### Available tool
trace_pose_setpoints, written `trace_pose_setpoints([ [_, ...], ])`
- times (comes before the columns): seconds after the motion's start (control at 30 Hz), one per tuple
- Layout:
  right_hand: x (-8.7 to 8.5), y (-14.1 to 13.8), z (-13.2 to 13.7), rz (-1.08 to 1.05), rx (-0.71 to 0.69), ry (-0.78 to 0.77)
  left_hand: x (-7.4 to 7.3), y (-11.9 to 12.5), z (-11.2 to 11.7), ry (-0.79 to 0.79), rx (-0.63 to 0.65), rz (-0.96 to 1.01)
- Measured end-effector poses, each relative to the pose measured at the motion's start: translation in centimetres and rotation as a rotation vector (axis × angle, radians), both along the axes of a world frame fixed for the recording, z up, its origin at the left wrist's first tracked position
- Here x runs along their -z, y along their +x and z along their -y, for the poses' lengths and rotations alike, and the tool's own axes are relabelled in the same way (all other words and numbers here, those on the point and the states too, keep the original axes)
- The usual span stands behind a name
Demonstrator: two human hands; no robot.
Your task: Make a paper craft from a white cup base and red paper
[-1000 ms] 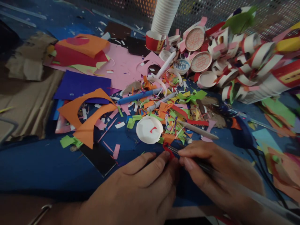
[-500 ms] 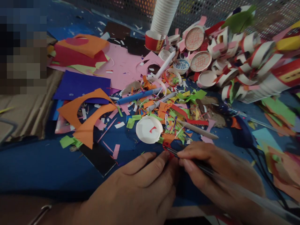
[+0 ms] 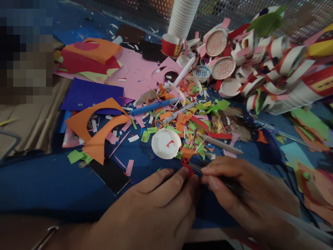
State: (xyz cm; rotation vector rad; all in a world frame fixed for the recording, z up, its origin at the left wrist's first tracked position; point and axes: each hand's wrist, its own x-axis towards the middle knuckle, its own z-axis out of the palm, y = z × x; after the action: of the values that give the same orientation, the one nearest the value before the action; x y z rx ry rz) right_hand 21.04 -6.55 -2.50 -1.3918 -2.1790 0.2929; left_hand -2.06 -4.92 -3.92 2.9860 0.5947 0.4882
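Observation:
My left hand (image 3: 153, 205) rests palm-down at the table's front, its fingertips on a small red paper piece (image 3: 185, 161) with a rounded end. It holds this piece down; part of it is hidden beneath the fingers. My right hand (image 3: 241, 194) is closed around a thin pen (image 3: 195, 166) with a dark front and a long clear barrel. The pen's tip is at the red piece's rounded end, touching or just above it. Just beyond the fingers lies a white paper cup bottom (image 3: 161, 146) with a small red scrap in it.
Colourful paper scraps (image 3: 179, 121) cover the table's middle. An orange cut-out sheet (image 3: 96, 139) and a black card (image 3: 110, 175) lie left. At back right are piled cut paper cups (image 3: 223, 67); a tall cup stack (image 3: 183, 17) stands behind. A blue-handled tool (image 3: 270, 146) lies right.
My right hand has slid slightly right and back with the pen, and more of the red piece shows near the tip. My left hand stays in place.

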Motion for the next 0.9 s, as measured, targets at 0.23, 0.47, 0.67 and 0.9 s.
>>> trace_pose_setpoints([
  [0.23,-0.03,0.01,-0.03,0.005,0.013,-0.005,-0.11,0.05,0.01,-0.014,-0.001,-0.011],
  [0.47,0.02,-0.10,-0.03,0.000,0.031,-0.009,0.02,-0.04,0.03,-0.013,-0.005,0.000],
  [0.67,0.03,-0.13,-0.10,-0.003,0.033,-0.014,-0.02,0.04,-0.07,-0.008,-0.010,-0.003],
  [0.9,0.03,-0.10,-0.09,0.000,0.028,-0.021,0.05,0.17,-0.09,-0.002,0.002,-0.014],
])
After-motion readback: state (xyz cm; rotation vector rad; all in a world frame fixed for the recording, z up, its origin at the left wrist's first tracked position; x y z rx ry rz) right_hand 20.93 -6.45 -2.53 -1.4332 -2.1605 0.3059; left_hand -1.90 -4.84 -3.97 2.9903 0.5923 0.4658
